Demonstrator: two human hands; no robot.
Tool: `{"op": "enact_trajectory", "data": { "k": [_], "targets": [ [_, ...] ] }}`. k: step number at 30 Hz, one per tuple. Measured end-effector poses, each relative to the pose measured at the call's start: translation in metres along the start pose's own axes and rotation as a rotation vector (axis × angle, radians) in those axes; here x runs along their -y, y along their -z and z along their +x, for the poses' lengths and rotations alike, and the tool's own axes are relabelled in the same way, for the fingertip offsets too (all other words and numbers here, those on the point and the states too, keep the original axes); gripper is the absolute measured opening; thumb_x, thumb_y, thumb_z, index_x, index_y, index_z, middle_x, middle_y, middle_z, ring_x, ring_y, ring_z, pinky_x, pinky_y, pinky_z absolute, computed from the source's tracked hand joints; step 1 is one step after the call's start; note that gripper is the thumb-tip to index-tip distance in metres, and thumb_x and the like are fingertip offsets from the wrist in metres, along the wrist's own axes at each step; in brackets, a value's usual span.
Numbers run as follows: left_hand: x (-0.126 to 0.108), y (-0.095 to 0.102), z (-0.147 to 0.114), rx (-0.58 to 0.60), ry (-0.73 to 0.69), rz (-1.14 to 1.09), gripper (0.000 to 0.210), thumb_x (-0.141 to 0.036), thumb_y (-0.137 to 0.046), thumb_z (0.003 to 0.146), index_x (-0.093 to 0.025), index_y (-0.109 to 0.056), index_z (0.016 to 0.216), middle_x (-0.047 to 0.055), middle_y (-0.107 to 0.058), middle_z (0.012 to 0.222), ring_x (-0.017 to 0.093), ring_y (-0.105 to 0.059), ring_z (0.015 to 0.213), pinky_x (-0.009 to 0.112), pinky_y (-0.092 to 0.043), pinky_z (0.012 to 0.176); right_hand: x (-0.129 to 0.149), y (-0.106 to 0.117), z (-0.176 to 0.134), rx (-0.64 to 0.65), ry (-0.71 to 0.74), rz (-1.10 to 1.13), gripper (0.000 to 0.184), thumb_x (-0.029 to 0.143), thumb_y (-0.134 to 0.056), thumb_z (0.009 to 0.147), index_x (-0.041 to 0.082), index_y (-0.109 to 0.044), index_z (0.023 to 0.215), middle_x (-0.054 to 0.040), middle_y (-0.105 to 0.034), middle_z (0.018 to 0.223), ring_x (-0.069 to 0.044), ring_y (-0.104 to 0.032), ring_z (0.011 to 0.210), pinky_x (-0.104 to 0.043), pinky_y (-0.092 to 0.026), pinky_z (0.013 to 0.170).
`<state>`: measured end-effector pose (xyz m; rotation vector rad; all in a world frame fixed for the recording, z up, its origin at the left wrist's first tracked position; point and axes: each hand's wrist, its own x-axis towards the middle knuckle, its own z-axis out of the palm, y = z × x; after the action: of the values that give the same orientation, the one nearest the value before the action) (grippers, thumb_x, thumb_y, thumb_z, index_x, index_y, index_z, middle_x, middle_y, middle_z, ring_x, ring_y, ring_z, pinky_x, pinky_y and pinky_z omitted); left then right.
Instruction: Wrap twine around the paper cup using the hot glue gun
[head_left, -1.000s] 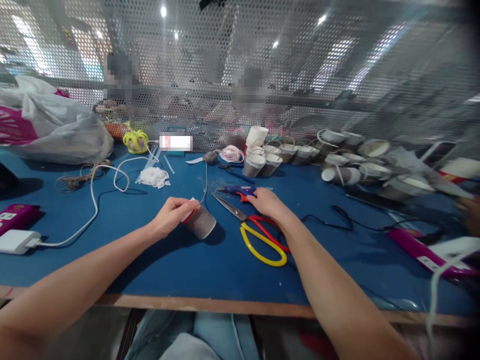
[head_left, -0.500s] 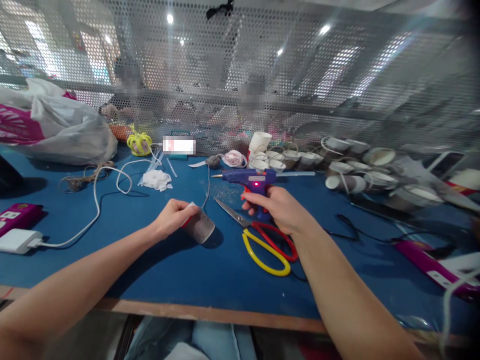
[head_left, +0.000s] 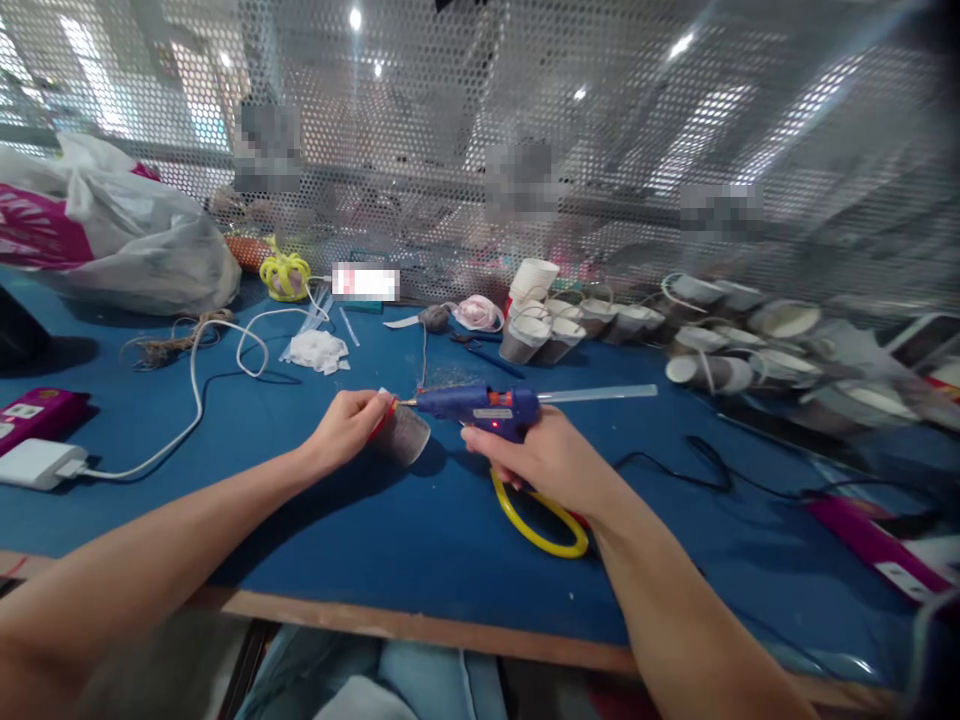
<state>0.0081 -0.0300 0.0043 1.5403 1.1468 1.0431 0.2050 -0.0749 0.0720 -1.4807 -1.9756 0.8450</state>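
Observation:
My left hand (head_left: 352, 425) is closed around a small paper cup (head_left: 405, 437) with a grey wrap and a red edge, tilted on its side just over the table. In my right hand (head_left: 551, 450) is a blue glue gun (head_left: 480, 405), its red light lit and a clear glue stick (head_left: 600, 393) poking out of the back. The gun's nozzle meets the cup's edge near my left thumb; whether glue is coming out is too small to see. Beneath my right hand lie scissors with a yellow handle (head_left: 536, 525), their blades mostly hidden by the gun and hand.
Grey-wrapped cups with handles (head_left: 525, 330) stand at the back and right. A white pile of scraps (head_left: 316, 352), grey yarn (head_left: 433, 318) and a pink roll (head_left: 478, 313) lie behind my hands. A white cable (head_left: 199, 390) crosses the left; a purple power strip (head_left: 877, 545) sits right.
My right hand has brought the glue gun down and left, so its nozzle is now at the cup's edge. It now covers the scissor blades. My left hand stays on the cup.

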Motion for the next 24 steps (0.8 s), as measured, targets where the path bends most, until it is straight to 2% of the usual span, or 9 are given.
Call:
{"op": "enact_trajectory", "data": {
  "k": [3,7,24],
  "targets": [
    [0.0029,-0.0003,-0.0003,0.008,-0.054,0.073,0.04,-0.045,-0.037,0.076,-0.012,-0.044,0.054,-0.004,-0.032,0.05,0.007,-0.028,0.048,0.02,-0.023,0.045,0.0044,-0.0029,-0.002,-0.037,0.027,-0.158,0.04,0.038,-0.053,0.072,0.019,-0.043,0.039,0.0027,-0.047,0.035,-0.009,-0.048,0.037,-0.021,-0.041,0.047],
    [0.0044,0.0006,-0.001,0.016,-0.1,0.151,0.04,-0.044,-0.035,0.077,-0.013,-0.041,0.053,-0.004,-0.029,0.051,0.007,-0.026,0.049,0.019,-0.022,0.045,0.006,-0.0032,-0.0022,-0.021,0.036,-0.228,0.046,0.038,-0.05,0.074,0.02,-0.038,0.034,0.0026,-0.047,0.034,-0.01,-0.05,0.039,-0.021,-0.043,0.049],
    [0.0018,0.0021,-0.0017,0.017,-0.088,0.189,0.041,-0.044,-0.035,0.077,-0.012,-0.047,0.056,-0.004,-0.032,0.051,0.007,-0.027,0.049,0.019,-0.023,0.045,0.0062,-0.0046,-0.0058,-0.015,0.099,-0.349,0.042,0.037,-0.047,0.077,0.02,-0.041,0.039,0.0026,-0.052,0.038,-0.012,-0.052,0.042,-0.024,-0.042,0.053]
  ]
}}
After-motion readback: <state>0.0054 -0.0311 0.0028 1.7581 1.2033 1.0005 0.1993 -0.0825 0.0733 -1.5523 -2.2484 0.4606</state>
